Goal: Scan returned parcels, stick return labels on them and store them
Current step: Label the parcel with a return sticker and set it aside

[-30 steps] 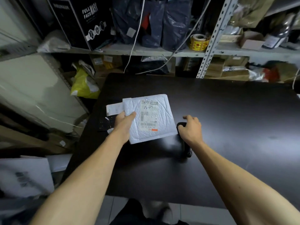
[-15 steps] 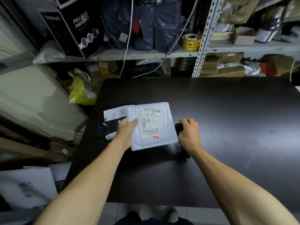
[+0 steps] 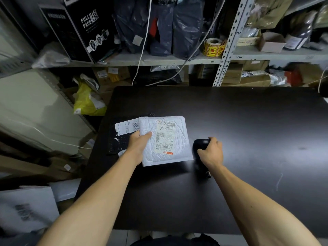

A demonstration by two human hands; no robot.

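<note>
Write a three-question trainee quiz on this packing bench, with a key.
1. True or false: the left hand holds the white mailer.
2. What does the right hand grip? A) tape roll B) black scanner C) pen
3. Fill in: the mailer's label faces ____.

Key: 1 true; 2 B; 3 up.
</note>
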